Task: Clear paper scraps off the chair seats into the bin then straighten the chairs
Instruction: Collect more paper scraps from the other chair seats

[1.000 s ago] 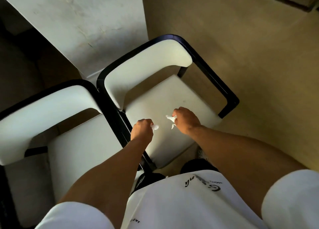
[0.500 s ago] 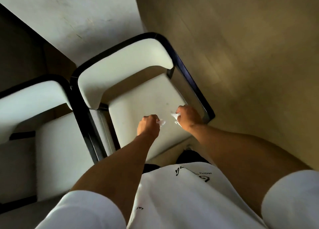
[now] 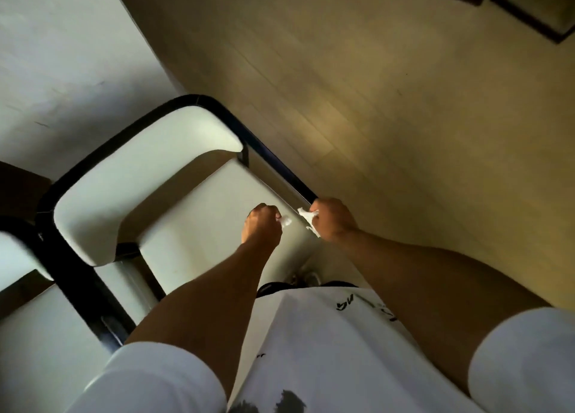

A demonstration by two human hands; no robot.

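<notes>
Now both hands fisted over chair seat (image 3: 199,225); L hand (image 3: 262,224) grips paper scrap (image 3: 285,221); R hand (image 3: 332,219) grips crumpled scraps (image 3: 308,218).

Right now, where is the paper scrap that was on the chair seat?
In the head view, paper scraps stick out of the right hand, above the seat's right edge; the left hand beside it pinches a smaller one.

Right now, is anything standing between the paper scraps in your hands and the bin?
Cannot say: no bin is in view. The left hand grips one paper scrap and the right hand another, over the chair seat. The wooden floor to the right shows no obstacle.
</notes>
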